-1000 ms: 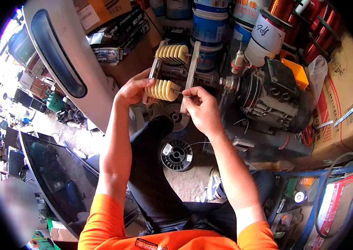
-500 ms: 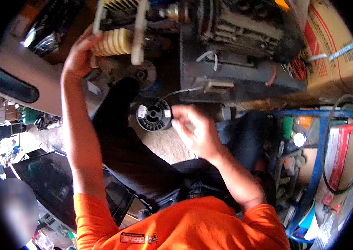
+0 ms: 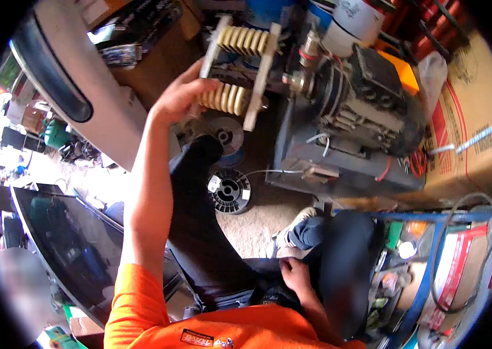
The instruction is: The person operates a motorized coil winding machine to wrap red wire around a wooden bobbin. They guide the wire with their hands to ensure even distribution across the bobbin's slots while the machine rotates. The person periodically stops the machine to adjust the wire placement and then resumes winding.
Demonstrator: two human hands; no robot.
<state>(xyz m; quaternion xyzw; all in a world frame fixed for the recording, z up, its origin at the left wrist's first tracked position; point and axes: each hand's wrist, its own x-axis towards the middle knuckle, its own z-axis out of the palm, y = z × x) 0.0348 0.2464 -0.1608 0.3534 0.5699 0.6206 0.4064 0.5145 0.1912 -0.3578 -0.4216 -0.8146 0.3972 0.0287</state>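
In front of me on the left is a coil-winding frame [image 3: 261, 75], two pale flat bars joined by two rows of cream, ribbed rollers. My left hand [image 3: 181, 98] is closed around the near left end of this frame, beside the lower ribbed roller [image 3: 225, 99]. Part of the fingers is hidden behind the roller. My right hand [image 3: 295, 272] rests low at my lap, by my right thigh, its fingers curled in with nothing visible in them. A black wire spool [image 3: 228, 191] lies on the floor between my legs, with a second spool [image 3: 225, 134] just beyond it.
A dark electric motor [image 3: 368, 102] sits on a grey metal base [image 3: 344, 174] right of the frame. Cardboard boxes [image 3: 472, 134] stand at the far right. Near right is a blue-framed rack [image 3: 429, 262] of small items. A dark glossy panel [image 3: 65, 244] leans on the left.
My right hand has dropped from beside the black spool down to my lap. My left hand stays on the frame. The view has shifted, so more of the motor and the frame shows.
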